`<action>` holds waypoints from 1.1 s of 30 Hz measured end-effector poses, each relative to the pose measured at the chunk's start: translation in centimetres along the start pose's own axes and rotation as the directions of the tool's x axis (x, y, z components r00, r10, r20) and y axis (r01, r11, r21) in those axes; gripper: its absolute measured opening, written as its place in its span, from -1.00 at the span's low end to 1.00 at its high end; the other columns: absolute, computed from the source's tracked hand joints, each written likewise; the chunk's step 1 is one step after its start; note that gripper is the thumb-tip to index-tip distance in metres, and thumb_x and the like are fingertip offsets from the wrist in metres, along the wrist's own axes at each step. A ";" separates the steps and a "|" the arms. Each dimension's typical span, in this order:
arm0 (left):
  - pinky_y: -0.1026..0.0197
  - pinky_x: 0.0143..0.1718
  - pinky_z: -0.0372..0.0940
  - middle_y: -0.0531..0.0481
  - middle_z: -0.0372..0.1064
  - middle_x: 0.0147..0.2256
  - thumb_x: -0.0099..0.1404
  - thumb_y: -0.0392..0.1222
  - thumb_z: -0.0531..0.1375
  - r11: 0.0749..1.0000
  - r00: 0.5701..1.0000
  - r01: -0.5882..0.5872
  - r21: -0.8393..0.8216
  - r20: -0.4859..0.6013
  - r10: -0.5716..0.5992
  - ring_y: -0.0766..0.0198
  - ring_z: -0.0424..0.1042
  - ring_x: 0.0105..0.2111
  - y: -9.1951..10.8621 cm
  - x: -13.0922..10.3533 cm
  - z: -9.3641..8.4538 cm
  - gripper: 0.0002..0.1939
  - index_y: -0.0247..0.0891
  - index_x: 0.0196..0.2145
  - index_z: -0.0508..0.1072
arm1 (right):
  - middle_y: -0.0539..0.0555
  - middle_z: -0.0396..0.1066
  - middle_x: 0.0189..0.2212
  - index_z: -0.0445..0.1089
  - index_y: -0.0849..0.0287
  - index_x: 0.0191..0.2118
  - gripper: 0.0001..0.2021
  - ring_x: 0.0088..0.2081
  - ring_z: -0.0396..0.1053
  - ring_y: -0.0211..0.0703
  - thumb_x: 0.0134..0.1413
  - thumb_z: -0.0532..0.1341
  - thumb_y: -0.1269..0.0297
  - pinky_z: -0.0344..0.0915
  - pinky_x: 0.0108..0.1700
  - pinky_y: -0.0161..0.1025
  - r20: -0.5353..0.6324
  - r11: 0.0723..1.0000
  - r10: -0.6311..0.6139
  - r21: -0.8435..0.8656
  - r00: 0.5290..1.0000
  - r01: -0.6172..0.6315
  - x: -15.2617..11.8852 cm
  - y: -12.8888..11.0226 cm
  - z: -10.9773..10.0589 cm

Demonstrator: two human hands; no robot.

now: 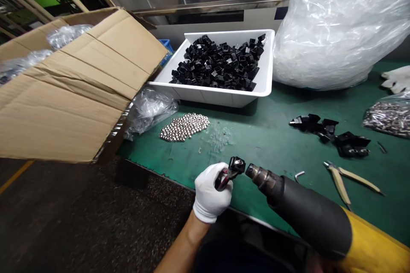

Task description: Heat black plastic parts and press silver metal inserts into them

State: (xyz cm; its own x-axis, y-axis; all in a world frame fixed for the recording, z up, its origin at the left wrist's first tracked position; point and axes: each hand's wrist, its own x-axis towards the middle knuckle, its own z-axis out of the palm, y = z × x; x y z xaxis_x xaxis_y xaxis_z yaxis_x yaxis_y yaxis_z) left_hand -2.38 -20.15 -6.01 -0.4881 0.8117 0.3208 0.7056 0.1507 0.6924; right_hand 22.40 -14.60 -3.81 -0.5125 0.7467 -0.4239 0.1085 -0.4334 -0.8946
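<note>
My left hand, in a white glove, is closed around what look like small pliers with black and red handles. At their front end is a black plastic part with a shiny metal piece in it. Just right of this part, and close to it, points the metal nozzle of a heat gun with a black barrel and yellow body. I cannot see my right hand; the heat gun's handle lies outside the picture. Beyond my left hand, many small metal nuts lie in a patch on the green table.
A white tray full of black plastic parts stands at the back. Cream-handled cutters, a hex key and loose black parts lie right. A cardboard box overhangs the left; a large plastic bag fills the back right.
</note>
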 end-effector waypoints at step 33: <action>0.16 -0.22 0.40 -0.04 0.49 -0.28 0.01 -0.43 0.14 0.997 1.000 -0.026 -0.072 -0.008 0.026 0.18 0.49 -0.30 -0.1 -0.1 0.1 -0.60 -0.22 -0.17 0.49 | 0.10 0.44 -0.13 0.44 0.18 -0.08 -0.78 -0.14 0.44 -0.11 0.33 0.22 0.13 0.48 -0.17 -0.18 0.121 0.993 0.118 -0.003 0.986 -0.118 13.6 4.0 1.8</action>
State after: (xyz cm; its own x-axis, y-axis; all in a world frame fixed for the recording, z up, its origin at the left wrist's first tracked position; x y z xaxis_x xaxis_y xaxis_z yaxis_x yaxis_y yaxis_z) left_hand -2.33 -20.17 -6.18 -0.4743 0.8105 0.3438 0.6795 0.0887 0.7283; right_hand 14.33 -7.05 -12.92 -0.5952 0.6240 -0.5062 0.1712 -0.5171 -0.8387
